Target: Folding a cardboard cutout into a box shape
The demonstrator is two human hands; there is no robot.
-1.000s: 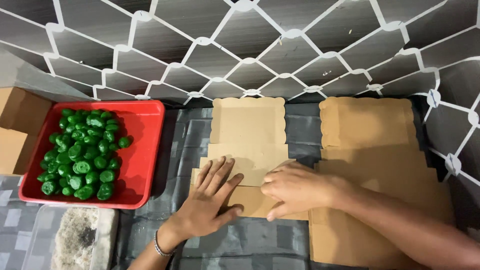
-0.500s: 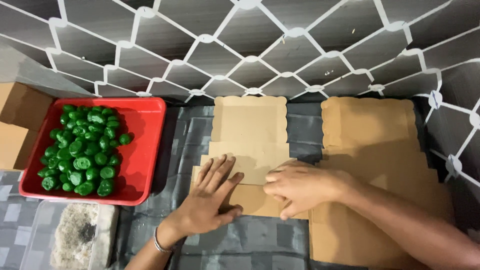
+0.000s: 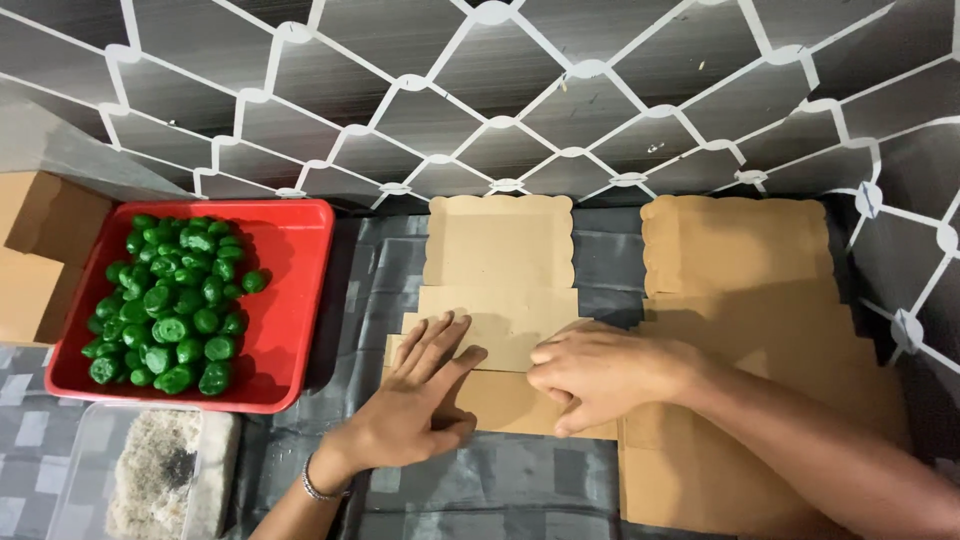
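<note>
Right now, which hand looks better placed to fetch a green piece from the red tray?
Probably the left hand: it lies flat on the flat cardboard piece, nearer the red tray of green pieces.

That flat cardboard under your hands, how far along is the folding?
Early. Done: one flat cardboard blank lies on the dark table cover. In hand: the left hand presses flat on its lower panel while the right hand, fingers curled, works beside it. Left: no walls stand up yet, a stack of blanks waits, and green pieces fill the red tray.
</note>
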